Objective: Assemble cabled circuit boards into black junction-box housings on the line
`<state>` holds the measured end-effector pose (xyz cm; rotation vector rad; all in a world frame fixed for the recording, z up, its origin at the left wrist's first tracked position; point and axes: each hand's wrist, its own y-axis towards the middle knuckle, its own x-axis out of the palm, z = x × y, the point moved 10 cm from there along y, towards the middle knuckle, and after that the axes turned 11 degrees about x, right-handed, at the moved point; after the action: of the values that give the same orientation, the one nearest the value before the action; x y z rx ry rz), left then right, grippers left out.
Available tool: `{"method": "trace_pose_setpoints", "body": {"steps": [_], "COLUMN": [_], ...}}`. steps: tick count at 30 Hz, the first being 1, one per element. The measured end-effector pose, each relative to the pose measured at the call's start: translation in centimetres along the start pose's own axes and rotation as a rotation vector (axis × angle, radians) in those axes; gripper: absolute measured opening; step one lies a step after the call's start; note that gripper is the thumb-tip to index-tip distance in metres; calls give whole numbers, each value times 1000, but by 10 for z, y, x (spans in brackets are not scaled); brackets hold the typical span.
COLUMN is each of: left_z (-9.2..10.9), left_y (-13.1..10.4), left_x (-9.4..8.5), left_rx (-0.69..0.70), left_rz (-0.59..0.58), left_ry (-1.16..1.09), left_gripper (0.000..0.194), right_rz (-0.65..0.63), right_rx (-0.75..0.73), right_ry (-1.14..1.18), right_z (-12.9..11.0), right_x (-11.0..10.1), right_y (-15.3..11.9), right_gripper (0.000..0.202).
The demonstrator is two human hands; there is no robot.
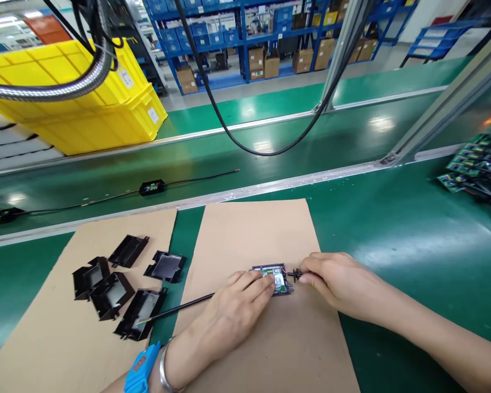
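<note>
Two hands work at one case (287,291), which lies at the lower centre of the frame. The left hand (237,308) lies over its left part, fingers together and tips on the board (279,277); its thumb is hidden, so I cannot tell whether it grips. The right hand (339,284) has thumb and forefinger pinched together on one ribbed black fitting (296,274) at the case's right end. One cable (184,305) runs leftward from beneath the left hand.

At lower left are black shells (129,251), five as far as the overlaps allow a count; one juts past the left sheet's edge. There are two sheets: the left sheet (41,327) and the right sheet (262,229), a strip of green bench (393,229) between them. The right sheet reaches well above and below the case, while its right edge passes just by the right hand. Bench then stretches to a pile (478,164) at the right edge. Beyond the rail (249,192) lie two black modules (152,187).

The case holds the board; the cable's coloured wire ends lie over the lowest shell. Two yellow bins (118,117), their contents hidden, are stacked at upper left.
</note>
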<state>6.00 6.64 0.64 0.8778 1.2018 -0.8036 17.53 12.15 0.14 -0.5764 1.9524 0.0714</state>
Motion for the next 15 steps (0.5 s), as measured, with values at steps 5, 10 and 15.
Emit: {"method": "trace_pose_setpoints", "body": {"steps": [5,10,15], "left_z": [0,0,2], "left_y": [3,5,4], "left_x": [6,11,10], "left_rx": [-36,-58,-14], "left_rz": [-35,-86,-101], "left_ry": [3,-10,37], "left_gripper": [34,30,31], "right_rz": [74,168,231], "right_rx": [-269,-375,-440], "right_ry": [38,-111,-239], "right_z": [-30,-36,-40], "right_x": [2,9,10], "right_y": [-2,-5,-9], "right_gripper": [26,35,35]}}
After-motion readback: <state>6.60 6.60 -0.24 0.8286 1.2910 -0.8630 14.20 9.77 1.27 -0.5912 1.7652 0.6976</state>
